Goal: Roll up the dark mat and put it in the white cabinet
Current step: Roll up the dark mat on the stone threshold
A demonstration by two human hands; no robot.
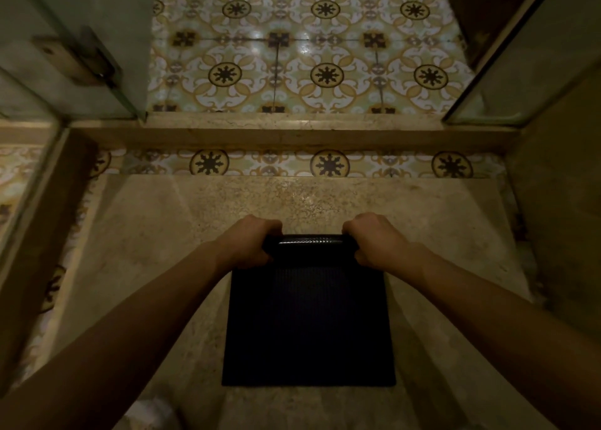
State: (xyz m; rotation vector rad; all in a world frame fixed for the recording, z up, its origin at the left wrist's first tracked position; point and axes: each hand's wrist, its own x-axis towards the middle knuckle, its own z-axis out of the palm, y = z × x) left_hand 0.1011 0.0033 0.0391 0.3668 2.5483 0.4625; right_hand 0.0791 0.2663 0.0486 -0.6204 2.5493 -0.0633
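I am looking straight down from the head camera into a dim stone-floored stall, going left to right. At far left, a glass panel [68,39] with a metal hinge [78,60] is standing open beside a pale wall. My left forearm is reaching in from the lower left, and my left hand [248,242] is curling closed over the left end of the dark mat [309,325], fingers wrapped over the top and thumb tucked beneath. The mat is lying in the middle of the beige stone floor [146,234], mostly flat, its near edge toward me. Its far edge is turned over into a tight roll [309,242] that is catching a strip of light, and the roll is running between both hands. My right hand [374,242] is gripping the right end of that roll in the same closed way, with the right forearm coming in from the lower right. Beyond the hands, a raised stone threshold [292,133] is crossing the view, and past it a patterned tile floor [305,46] with yellow scrolls and dark rosettes is showing. At far right, another glass panel [527,55] is angling inward
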